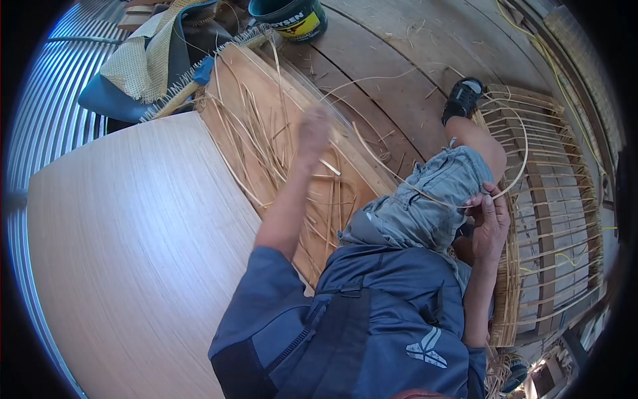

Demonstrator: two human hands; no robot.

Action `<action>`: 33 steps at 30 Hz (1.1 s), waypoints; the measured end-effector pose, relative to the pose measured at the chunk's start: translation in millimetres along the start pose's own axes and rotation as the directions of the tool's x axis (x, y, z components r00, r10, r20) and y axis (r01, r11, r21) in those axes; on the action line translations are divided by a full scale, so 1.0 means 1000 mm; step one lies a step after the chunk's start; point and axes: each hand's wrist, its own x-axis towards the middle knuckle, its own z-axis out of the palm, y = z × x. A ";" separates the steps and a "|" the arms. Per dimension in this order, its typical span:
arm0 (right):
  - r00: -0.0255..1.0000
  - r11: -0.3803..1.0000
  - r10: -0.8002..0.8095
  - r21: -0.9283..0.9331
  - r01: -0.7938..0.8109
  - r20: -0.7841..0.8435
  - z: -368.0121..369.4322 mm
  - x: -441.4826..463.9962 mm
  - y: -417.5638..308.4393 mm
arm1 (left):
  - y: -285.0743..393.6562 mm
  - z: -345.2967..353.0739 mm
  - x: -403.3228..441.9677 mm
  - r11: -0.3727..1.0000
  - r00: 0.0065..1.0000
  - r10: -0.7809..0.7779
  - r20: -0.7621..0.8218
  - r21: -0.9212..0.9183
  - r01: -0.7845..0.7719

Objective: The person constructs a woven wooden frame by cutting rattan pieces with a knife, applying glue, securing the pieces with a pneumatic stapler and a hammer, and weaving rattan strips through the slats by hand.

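Observation:
My right hand [490, 223] pinches a long, thin rattan strip [526, 147] beside my right thigh. The strip bows upward in a wide loop, and another length runs left across my shorts. Right next to this hand stands a frame wound with rattan strips [510, 286], with many strips stretched across it in rows. My left hand [314, 130] is raised over a brown wooden board [242, 70] and smeared by motion; its fingers cannot be made out. Beneath it, loose rattan strips [249, 143] lie tangled on the board.
A large pale wood-grain panel [126, 246] fills the left side. Behind it are a roll of woven cane webbing [143, 66] and a corrugated metal sheet [70, 73]. A dark green bucket [312, 26] stands on the plank floor [392, 60], where scraps are scattered.

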 end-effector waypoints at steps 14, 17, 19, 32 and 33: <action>0.998 0.996 0.053 -0.063 -0.055 -0.031 0.005 0.013 -0.003 | -0.180 -0.069 0.060 0.943 0.929 -0.086 -0.359 0.271 0.192; 0.996 0.993 0.054 -0.102 -0.061 -0.071 0.010 0.020 0.001 | -0.177 -0.102 0.024 0.946 0.857 -0.153 -0.492 0.176 0.270; 0.999 0.994 0.038 -0.100 -0.042 -0.035 0.006 0.027 0.004 | -0.178 -0.112 -0.012 0.732 0.823 -0.278 -0.495 0.445 0.515; 0.929 0.970 -0.186 -0.210 0.122 -0.321 -0.077 0.047 -0.146 | -0.203 -0.014 -0.050 0.366 0.964 0.261 -0.057 0.929 -0.044; 0.869 0.947 -0.288 -0.254 0.197 -0.403 -0.133 0.044 -0.168 | -0.201 -0.038 -0.045 0.417 0.983 0.113 -0.146 0.905 0.086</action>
